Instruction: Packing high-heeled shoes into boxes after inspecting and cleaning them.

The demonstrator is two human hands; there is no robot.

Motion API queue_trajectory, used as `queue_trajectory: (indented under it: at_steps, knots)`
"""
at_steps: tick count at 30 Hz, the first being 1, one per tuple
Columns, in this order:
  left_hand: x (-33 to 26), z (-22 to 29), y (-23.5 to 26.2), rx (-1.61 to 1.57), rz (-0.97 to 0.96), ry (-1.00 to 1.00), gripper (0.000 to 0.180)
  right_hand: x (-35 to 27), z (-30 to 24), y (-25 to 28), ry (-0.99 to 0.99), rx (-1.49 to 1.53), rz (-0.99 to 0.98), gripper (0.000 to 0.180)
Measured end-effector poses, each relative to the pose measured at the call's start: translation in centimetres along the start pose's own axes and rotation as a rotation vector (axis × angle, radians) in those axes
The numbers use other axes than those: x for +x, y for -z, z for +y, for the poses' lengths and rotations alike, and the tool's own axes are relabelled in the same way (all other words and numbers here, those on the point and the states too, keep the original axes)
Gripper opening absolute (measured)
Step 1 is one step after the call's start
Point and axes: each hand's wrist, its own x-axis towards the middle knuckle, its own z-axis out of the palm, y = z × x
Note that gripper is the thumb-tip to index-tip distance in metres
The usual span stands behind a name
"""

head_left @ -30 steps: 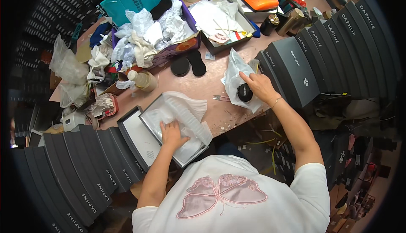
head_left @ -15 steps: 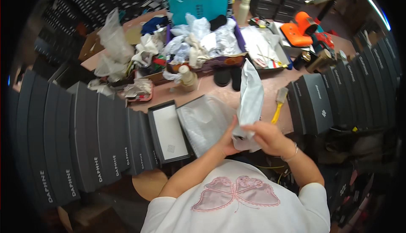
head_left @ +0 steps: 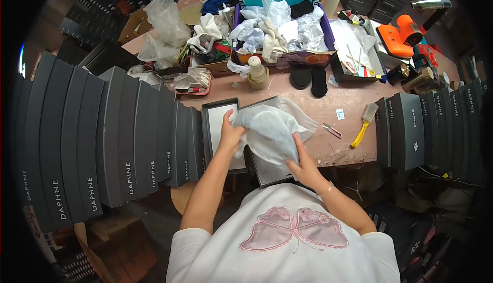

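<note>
Both my hands hold a bundle wrapped in thin white tissue paper point(head_left: 268, 129); what is inside is hidden. My left hand point(head_left: 232, 135) grips its left end, with the thumb up and the fingers closed on the paper. My right hand point(head_left: 305, 167) clasps the right side, its fingers along the edge. Beneath the bundle lies an open dark grey box point(head_left: 268, 176), largely covered, with more loose white paper point(head_left: 304, 112) past its far end. A second shallow grey tray with a white inside point(head_left: 218, 111), perhaps the lid, sits just left of it.
Stacks of dark grey boxes point(head_left: 115, 139) stand on the left and more boxes point(head_left: 408, 129) on the right. A yellow-handled brush point(head_left: 363, 126), small snips point(head_left: 332, 131), black pads point(head_left: 301, 79) and a pump bottle point(head_left: 258, 73) lie about. Behind is a purple-edged box point(head_left: 328, 34) of crumpled paper.
The wrapped bundle has gone from upright to lying flat over the box, shifted left. My left hand now holds its left end and my right hand its right side. The view has shifted too.
</note>
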Motion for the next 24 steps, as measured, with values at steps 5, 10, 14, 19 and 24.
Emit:
queue_trajectory:
  at_steps: [5, 10, 14, 19, 24]
  knots:
    - [3.9, -12.2, -8.6, 0.290, 0.046, -0.191, 0.078, 3.8, 10.7, -7.0, 0.013, -0.283, 0.233, 0.089]
    - [1.9, -14.3, -10.4, 0.449, 0.053, -0.318, 0.074, 1.3, 8.2, 0.8, -0.368, 0.192, -0.132, 0.047]
    - [0.5, -13.4, -10.8, 0.463, 0.091, -0.378, 0.075, 2.6, 11.7, 4.3, -0.362, 0.107, 0.407, 0.036]
    - [-4.5, -12.7, -10.4, 0.701, -0.034, -0.409, 0.094, 7.5, 19.5, 2.0, -0.086, 0.118, 0.172, 0.029]
    - [-3.4, -11.1, -10.9, 0.477, -0.069, -0.102, 0.111, 8.0, 4.2, 8.1, -0.319, -0.158, -0.063, 0.024]
